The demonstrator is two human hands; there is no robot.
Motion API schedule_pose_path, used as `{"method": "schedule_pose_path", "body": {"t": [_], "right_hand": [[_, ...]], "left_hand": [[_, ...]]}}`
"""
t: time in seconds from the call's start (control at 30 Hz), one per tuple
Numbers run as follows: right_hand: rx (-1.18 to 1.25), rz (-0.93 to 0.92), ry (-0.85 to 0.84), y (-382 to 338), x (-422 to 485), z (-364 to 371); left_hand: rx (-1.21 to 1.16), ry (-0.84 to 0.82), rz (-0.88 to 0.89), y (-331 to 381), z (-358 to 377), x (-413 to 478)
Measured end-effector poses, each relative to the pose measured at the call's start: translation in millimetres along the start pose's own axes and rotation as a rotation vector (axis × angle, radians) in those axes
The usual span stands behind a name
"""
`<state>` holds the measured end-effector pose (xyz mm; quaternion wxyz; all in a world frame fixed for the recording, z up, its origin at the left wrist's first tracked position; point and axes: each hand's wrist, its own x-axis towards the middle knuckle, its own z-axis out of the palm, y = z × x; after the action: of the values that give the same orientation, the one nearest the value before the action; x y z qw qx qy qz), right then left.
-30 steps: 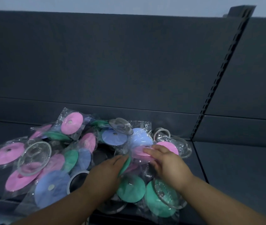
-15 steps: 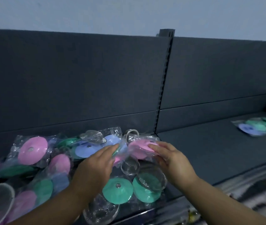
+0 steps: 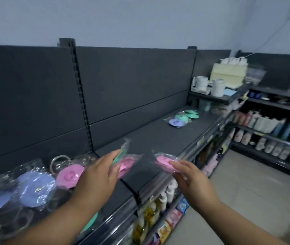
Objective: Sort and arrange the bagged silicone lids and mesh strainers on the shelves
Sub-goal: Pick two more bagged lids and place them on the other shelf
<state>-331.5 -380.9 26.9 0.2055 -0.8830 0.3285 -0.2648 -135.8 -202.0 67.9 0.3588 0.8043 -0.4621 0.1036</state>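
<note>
My left hand (image 3: 97, 177) holds a clear bag with a pink and a green silicone lid (image 3: 125, 164) above the dark shelf (image 3: 158, 138). My right hand (image 3: 187, 175) pinches a second bag with a pink lid (image 3: 164, 161), lifted over the shelf's front edge. The heap of bagged lids lies at the left: a purple lid (image 3: 34, 188), a pink lid (image 3: 69, 175), and a clear strainer ring (image 3: 59, 162) behind them. Far along the shelf sits a small group of sorted bags with a purple lid (image 3: 177, 122) and green lids (image 3: 187, 115).
A slotted upright (image 3: 82, 96) divides the dark back panels. White jars and boxes (image 3: 218, 85) stand on a higher shelf at the right. Bottles fill the lower shelves (image 3: 158, 206) and the side rack (image 3: 268, 124). The tiled floor (image 3: 238, 191) lies to the right.
Both hands lifted a bag each out of the heap and carried them to the right. My view swung right, showing the long shelf and the sorted group.
</note>
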Motion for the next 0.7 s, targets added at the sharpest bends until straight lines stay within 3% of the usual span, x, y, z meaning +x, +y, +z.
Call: {"method": "schedule_pose_path", "body": {"t": [0.2, 0.4, 0.7], "right_hand": [[-0.043, 0.119, 0.017, 114, -10, -71], [-0.149, 0.224, -0.058, 226, -16, -127], [-0.154, 0.326, -0.146, 336, 22, -157]], "left_hand": [[-0.16, -0.145, 0.015, 96, 109, 27], [-0.168, -0.284, -0.016, 175, 223, 50], [-0.094, -0.39, -0.074, 224, 323, 113]]}}
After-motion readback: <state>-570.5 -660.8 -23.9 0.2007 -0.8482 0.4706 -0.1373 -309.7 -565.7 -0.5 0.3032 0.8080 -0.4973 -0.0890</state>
